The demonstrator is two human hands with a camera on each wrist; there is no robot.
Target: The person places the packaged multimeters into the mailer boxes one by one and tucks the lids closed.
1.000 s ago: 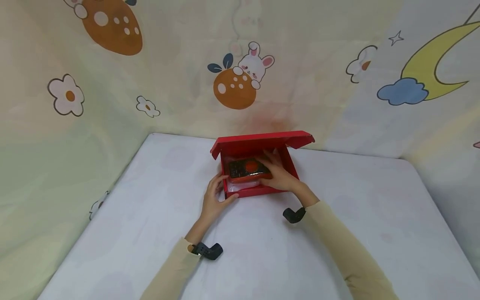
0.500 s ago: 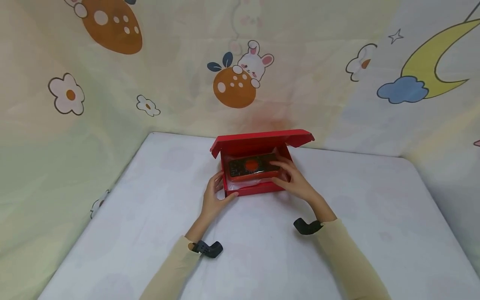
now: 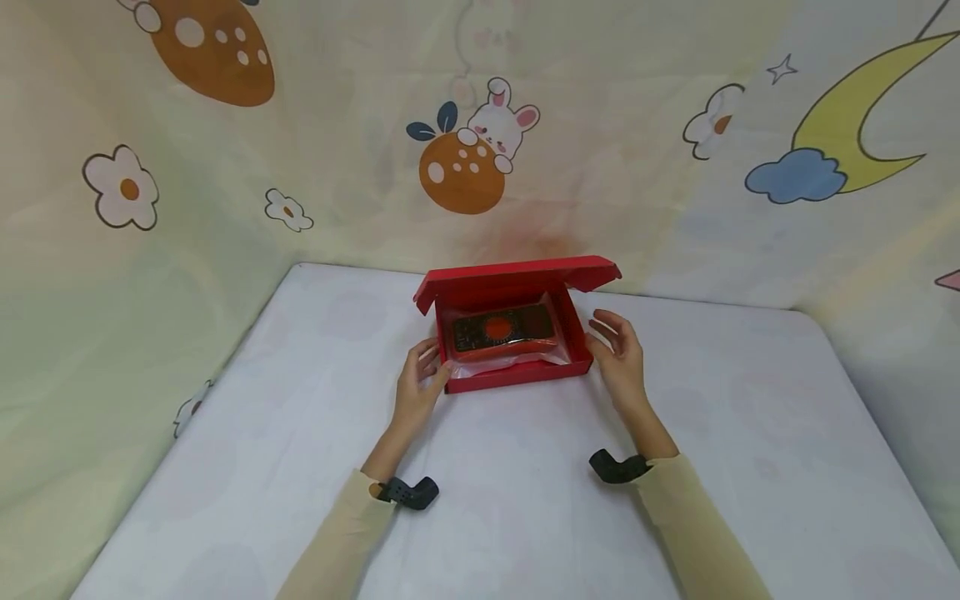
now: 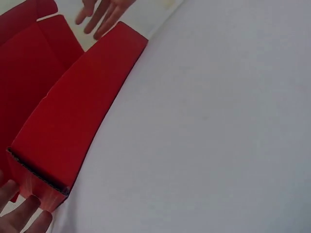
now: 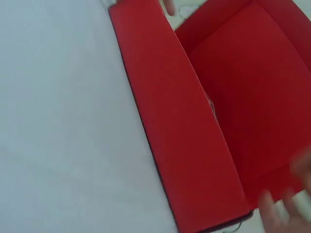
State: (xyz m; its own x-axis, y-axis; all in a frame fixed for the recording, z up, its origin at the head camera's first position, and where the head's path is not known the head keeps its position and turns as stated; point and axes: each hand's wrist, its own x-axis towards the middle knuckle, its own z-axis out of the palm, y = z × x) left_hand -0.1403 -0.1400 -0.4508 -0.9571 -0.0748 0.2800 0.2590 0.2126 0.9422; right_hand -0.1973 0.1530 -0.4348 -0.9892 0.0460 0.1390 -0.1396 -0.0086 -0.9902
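A red cardboard box (image 3: 517, 377) stands with its lid (image 3: 517, 273) raised at the back. Inside lies a multimeter (image 3: 532, 322), black-faced with a round orange dial and an orange-red casing, in a clear plastic bag (image 3: 558, 353). My left hand (image 3: 412, 396) rests against the box's left end near the front corner; in the left wrist view its fingertips (image 4: 29, 204) touch the end wall. At the right end is my right hand (image 3: 624, 375), fingers loosely bent and nothing held, thumb close to the box's edge. Neither wrist view shows the multimeter.
The box sits toward the back of a white-covered table (image 3: 510, 500). Behind it hangs a printed curtain (image 3: 600, 167) with a rabbit, flowers and a moon. Each wrist wears a black camera mount (image 3: 618, 467).
My right hand has left the multimeter and drawn out of the box to its right side. The multimeter stays inside. My left hand has kept to the left end.
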